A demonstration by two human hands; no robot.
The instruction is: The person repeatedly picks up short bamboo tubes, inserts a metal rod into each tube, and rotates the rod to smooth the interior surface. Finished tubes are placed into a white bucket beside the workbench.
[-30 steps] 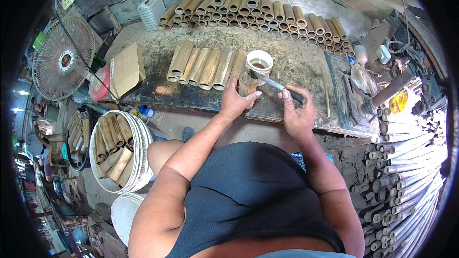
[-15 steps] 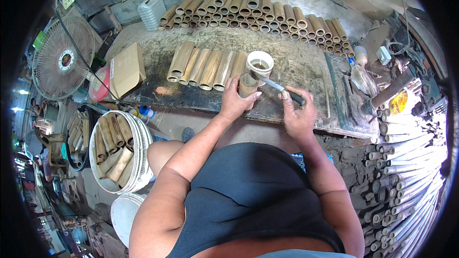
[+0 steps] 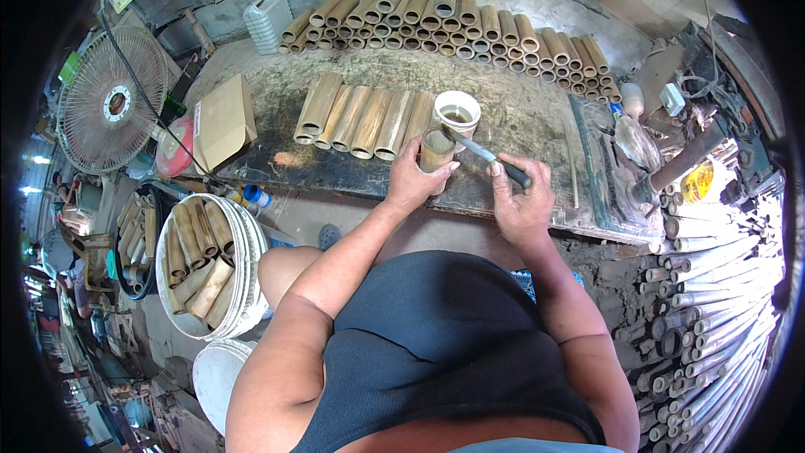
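Note:
My left hand (image 3: 411,180) is wrapped round a short bamboo tube (image 3: 437,151) at the table's front edge, its open top facing up. In my right hand (image 3: 524,201) is a knife with a dark handle and a grey blade (image 3: 476,148). The blade's tip meets the tube's top rim; whether it reaches inside cannot be made out. Just behind the tube stands a white tub (image 3: 458,107) with liquid in it. To its left, several cut bamboo tubes (image 3: 369,122) lie side by side on the wooden table (image 3: 277,109).
Stacked bamboo tubes (image 3: 444,29) line the wall, beside a plastic jug (image 3: 268,21). A fan (image 3: 113,102) and a cardboard piece (image 3: 225,124) are left. A white bucket (image 3: 251,273) of tubes stands low left. Long poles (image 3: 721,302) pile up at right.
The knife and my right hand have shifted very slightly at the tube's rim. My left hand keeps its hold on the tube, and the rest looks the same.

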